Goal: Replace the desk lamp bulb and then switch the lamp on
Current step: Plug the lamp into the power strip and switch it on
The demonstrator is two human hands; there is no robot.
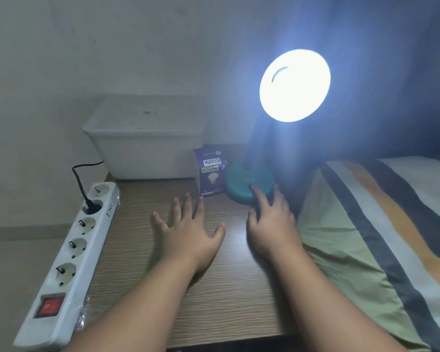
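Note:
The desk lamp's round head [294, 85] glows bright white and faces me from the back right of the wooden table [142, 250]. Its teal round base [241, 181] stands on the table next to a purple bulb box [210, 172]. My right hand [272, 219] lies palm down with fingers spread, its index fingertip touching the front of the teal base. My left hand [191, 227] rests flat and open on the table, just in front of the bulb box, holding nothing. The bulb itself is lost in the glare.
A white power strip [69, 262] with a lit red switch lies along the table's left edge, a black plug in its second socket. A white lidded bin [148, 138] stands at the back. A striped pillow [381, 237] borders the table's right side.

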